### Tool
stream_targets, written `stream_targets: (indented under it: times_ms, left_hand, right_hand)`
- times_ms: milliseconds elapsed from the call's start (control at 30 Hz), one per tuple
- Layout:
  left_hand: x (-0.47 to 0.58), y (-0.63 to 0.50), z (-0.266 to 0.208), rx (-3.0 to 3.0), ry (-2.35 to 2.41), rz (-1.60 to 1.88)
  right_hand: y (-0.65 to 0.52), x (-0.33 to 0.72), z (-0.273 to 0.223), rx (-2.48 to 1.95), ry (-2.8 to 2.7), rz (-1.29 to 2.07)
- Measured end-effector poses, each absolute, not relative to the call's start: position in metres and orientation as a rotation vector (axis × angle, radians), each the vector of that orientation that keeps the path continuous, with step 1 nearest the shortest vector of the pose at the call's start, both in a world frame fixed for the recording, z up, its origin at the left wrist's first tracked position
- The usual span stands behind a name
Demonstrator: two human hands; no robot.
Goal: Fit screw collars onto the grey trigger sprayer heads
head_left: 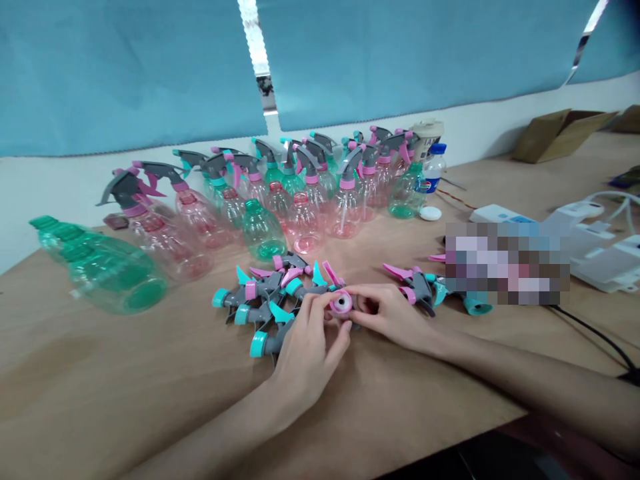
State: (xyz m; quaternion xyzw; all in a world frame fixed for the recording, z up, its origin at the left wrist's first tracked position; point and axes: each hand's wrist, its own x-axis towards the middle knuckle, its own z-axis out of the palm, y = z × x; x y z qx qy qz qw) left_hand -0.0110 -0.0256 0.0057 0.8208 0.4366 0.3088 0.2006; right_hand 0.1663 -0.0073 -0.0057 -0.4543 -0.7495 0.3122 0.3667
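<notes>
Between my two hands is a trigger spray head with a pink collar (334, 307), its round opening turned toward me. My left hand (309, 347) is closed on the collar from the left, with thumb and fingers around it. From the other side my right hand (393, 316) grips the same spray head, its fingers hiding most of the grey body. Loose grey spray heads with teal (243, 315) and pink collars lie in a pile beside my left hand. More spray heads (423, 288) lie just beyond my right hand.
Behind stand green and pink clear bottles, some open like the green bottle (264, 233), others topped with spray heads. Green bottles (113, 273) lie at left. A blue-capped bottle (434, 172), a white power adapter (505, 217), a black cable (595, 331) and a cardboard box (555, 137) are at right.
</notes>
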Motion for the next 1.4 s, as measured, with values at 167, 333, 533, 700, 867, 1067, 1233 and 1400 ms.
stream_targets:
  times_ms: [167, 333, 533, 700, 867, 1067, 1233, 1400]
  left_hand:
    - [-0.011, -0.027, 0.005, 2.400, 1.249, 0.819]
    - [-0.011, -0.029, -0.001, 2.599, 1.275, 0.813]
    - [-0.013, -0.028, 0.002, 2.686, 1.299, 0.821]
    - [-0.013, -0.023, 0.007, 2.567, 1.215, 0.852]
    - [-0.012, -0.023, 0.009, 2.437, 1.219, 0.873]
    - [-0.013, -0.024, 0.005, 2.346, 1.254, 0.874]
    - [-0.013, -0.023, 0.005, 2.317, 1.259, 0.815]
    - [-0.012, -0.023, 0.006, 2.314, 1.271, 0.816]
  right_hand:
    - [-0.006, 0.167, -0.006, -1.184, -1.923, 0.787]
    - [-0.005, 0.170, -0.007, -1.138, -1.972, 0.773]
    - [-0.004, 0.172, -0.009, -1.093, -2.016, 0.751]
    - [-0.005, 0.170, -0.008, -1.095, -2.033, 0.743]
    - [-0.008, 0.167, -0.006, -1.086, -2.020, 0.740]
    - [-0.007, 0.167, -0.007, -1.079, -2.039, 0.729]
    - [-0.006, 0.168, -0.008, -1.061, -2.047, 0.701]
    - [-0.007, 0.169, -0.010, -1.034, -2.069, 0.706]
